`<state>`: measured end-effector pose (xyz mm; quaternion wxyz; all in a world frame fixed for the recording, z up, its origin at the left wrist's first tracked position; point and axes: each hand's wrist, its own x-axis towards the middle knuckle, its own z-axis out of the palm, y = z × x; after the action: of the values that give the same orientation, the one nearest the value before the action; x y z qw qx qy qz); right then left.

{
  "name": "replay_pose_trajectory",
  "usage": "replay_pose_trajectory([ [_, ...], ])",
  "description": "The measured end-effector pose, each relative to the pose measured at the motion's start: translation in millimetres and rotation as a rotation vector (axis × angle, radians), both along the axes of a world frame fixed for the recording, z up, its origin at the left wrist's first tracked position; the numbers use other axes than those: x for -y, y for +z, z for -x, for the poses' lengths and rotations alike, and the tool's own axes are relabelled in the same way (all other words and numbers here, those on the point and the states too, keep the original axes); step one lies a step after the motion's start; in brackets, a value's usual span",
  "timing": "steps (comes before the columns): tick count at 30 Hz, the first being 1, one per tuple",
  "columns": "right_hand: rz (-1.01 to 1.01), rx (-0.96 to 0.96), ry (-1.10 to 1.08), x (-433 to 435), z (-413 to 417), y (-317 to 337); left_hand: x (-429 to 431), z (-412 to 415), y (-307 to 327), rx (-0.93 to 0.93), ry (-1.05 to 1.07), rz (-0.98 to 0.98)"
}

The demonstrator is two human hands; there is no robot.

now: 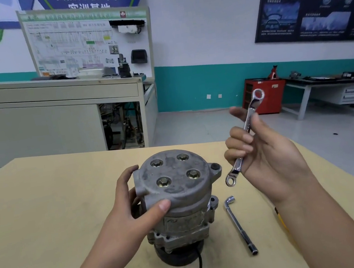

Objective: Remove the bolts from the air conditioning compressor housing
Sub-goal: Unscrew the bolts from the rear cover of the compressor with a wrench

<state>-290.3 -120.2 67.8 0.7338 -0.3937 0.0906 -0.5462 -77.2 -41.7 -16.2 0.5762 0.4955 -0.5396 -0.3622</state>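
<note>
Left hand [133,199] clasps the grey cast-metal compressor housing [179,192] to steady it; right hand [270,155] holds a shiny ring wrench [248,117] in its fingers, ready.

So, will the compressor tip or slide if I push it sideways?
Probably heavy: the compressor looks like cast metal. It stands on its narrower dark end, so a sideways push may tip it; the left hand gripping it helps.

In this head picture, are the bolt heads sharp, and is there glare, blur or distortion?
Head view: the four bolts on the compressor are sharp under soft, even light; the wrench in the right hand glints brightly. Same view, background: the dark wall poster is blurred, and the teal wall stripe slants, likely lens distortion.
</note>
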Motion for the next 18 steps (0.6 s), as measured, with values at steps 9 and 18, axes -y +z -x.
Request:
replay_pose_trajectory([
  [9, 0.024, 0.179, -0.029, 4, -26, 11, 1, -1, -3, 0.011, -0.016, 0.025],
  [18, -0.051, 0.284, -0.027, 15, -22, 2, 3, 2, -1, 0.042, -0.026, 0.052],
])
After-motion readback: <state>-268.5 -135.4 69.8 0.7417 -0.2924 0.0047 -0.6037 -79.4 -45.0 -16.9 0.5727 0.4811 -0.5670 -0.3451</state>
